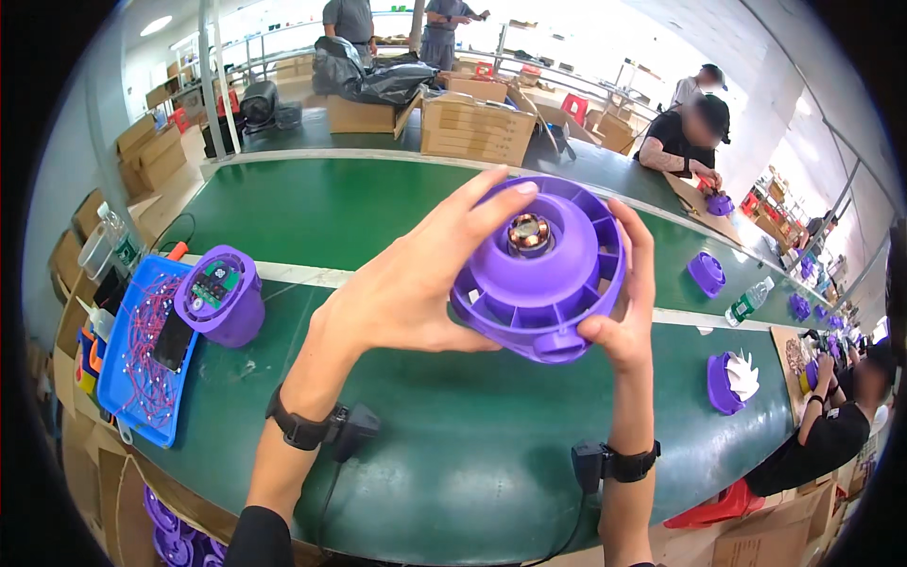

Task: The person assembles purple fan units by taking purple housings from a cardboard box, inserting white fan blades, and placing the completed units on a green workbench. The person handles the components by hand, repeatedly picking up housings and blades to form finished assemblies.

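Both my hands hold up a round purple plastic fan housing above the green worktable. A copper-wound motor core sits in its central opening, and ribs run around the ring. My left hand grips the left side, thumb over the top rim. Around the right side curl the fingers of my right hand, with the thumb at the lower front edge. To the left of my left hand stands a purple cup-shaped housing with a green circuit board in its top.
A blue tray of red wires is at the left. On the right are a purple housing with a white fan wheel, another purple housing and a bottle. A green conveyor belt runs behind; co-workers sit to the right.
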`<control>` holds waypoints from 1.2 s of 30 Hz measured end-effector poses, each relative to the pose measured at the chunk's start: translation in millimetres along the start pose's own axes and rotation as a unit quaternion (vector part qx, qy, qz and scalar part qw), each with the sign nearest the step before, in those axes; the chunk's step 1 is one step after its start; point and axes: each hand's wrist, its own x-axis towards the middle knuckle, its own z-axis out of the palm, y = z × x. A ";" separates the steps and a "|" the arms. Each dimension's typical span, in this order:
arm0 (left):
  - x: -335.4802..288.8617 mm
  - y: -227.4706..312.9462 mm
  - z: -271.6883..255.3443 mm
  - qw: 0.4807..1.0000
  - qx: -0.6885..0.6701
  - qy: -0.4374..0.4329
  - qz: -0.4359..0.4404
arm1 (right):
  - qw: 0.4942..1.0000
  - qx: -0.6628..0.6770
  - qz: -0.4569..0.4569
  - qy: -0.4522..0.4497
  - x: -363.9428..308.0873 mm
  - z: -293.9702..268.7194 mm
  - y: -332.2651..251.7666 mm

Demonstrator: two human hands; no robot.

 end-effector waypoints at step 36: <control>-152.7 -250.7 23.1 0.862 0.273 0.270 -0.332 | 0.959 0.037 0.278 -0.042 -70.5 -0.9 166.7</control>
